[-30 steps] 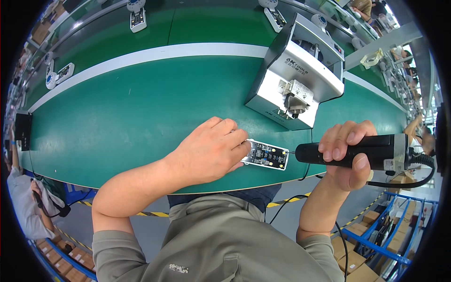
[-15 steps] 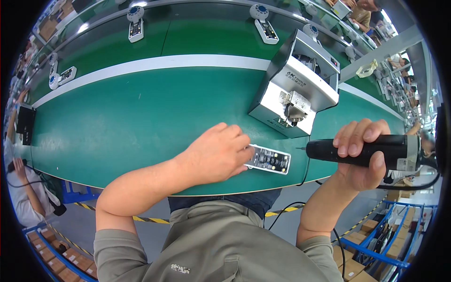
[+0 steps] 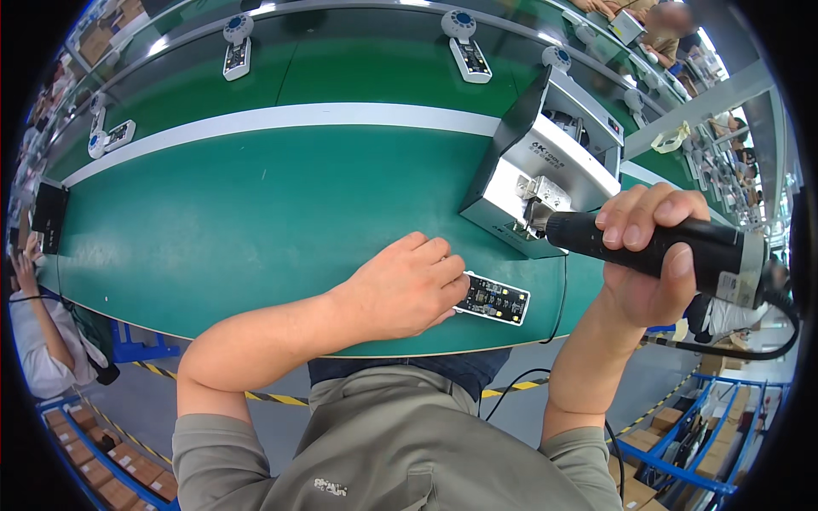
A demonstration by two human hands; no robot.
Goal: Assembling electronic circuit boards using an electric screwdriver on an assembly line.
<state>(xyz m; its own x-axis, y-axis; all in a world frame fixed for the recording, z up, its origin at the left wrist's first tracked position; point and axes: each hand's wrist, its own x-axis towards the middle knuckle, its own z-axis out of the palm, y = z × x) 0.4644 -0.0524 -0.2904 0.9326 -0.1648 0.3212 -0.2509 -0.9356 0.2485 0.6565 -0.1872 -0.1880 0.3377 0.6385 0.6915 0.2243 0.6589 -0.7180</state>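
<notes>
My left hand point(image 3: 405, 285) rests low over the green bench with bent fingers, gripping the left end of a white elongated housing with a black circuit board point(image 3: 498, 301) in it. The fingers cover that end. My right hand point(image 3: 656, 294) is wrapped around a black electric screwdriver point(image 3: 588, 237), held level above the bench. Its tip points left and meets the small metal outlet on the front of a silver-and-black screw feeder point(image 3: 584, 162). Whether a screw sits on the bit is too small to tell.
Beyond a white rail point(image 3: 341, 115), white devices with round heads point(image 3: 471, 60) lie on a green line. A black box point(image 3: 51, 217) stands at the bench's left end, near another person's hand point(image 3: 25, 268). The screwdriver's cable point(image 3: 780, 341) loops at right. Blue racks point(image 3: 673, 460) hold cartons.
My right hand has raised the screwdriver, bringing its tip from above the bench up to the feeder's outlet. My left hand and the housing have barely shifted.
</notes>
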